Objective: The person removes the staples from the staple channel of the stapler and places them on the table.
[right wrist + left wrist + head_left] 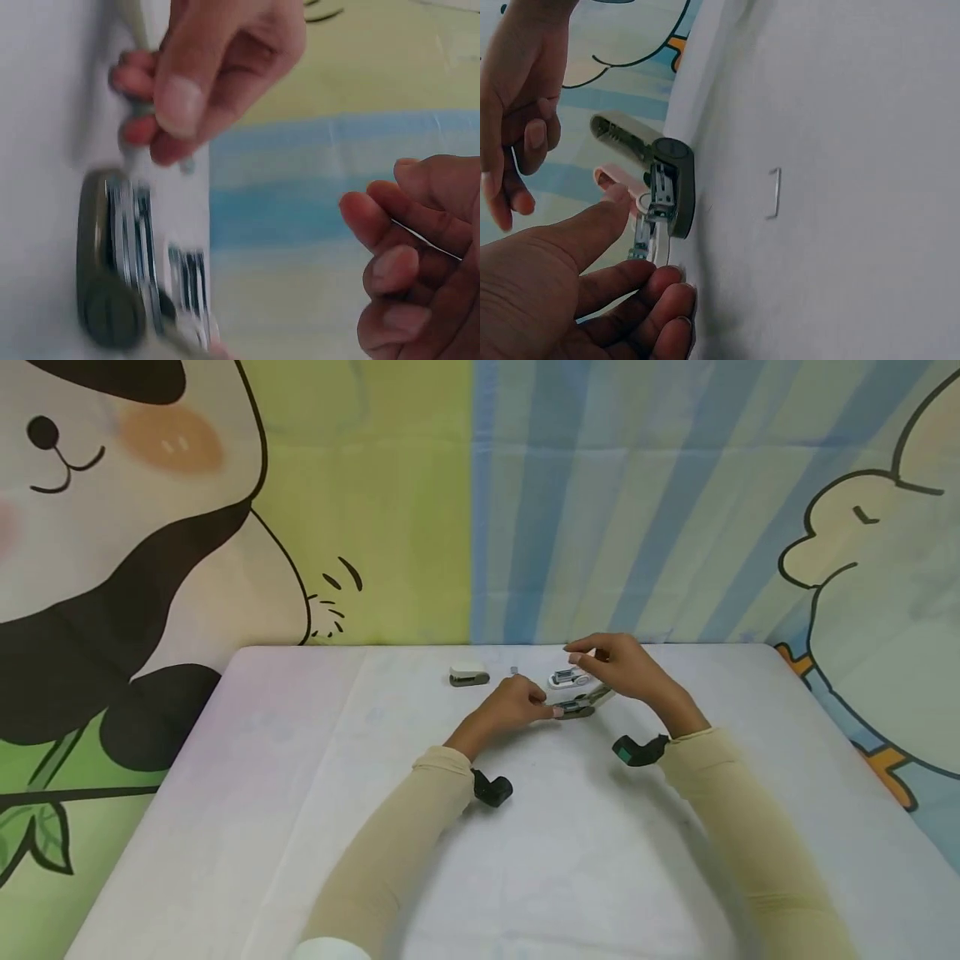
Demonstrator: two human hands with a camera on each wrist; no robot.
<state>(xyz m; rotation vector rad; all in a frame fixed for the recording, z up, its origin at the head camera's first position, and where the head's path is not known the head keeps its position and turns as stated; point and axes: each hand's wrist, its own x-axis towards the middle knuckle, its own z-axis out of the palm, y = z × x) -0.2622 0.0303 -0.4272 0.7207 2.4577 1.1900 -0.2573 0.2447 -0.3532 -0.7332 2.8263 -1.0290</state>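
An opened grey-green stapler (576,707) lies on the table with its cream top arm swung back, its metal magazine showing in the left wrist view. My left hand (516,703) is at its front end; the thumb (592,225) stands apart from the fingertips, with nothing visible between them. Raised over the hinge side is my right hand (618,664), its fingers loosely bent and no object showing in them. Just behind lies a second opened stapler (568,678), white with a pinkish top arm (619,178).
A closed cream and grey stapler (468,675) stands to the left near the table's back edge. Between the staplers is a small grey piece (514,670). A thin staple-shaped wire (777,193) lies on the white tabletop (300,827). Behind the table hangs a printed cloth (420,510).
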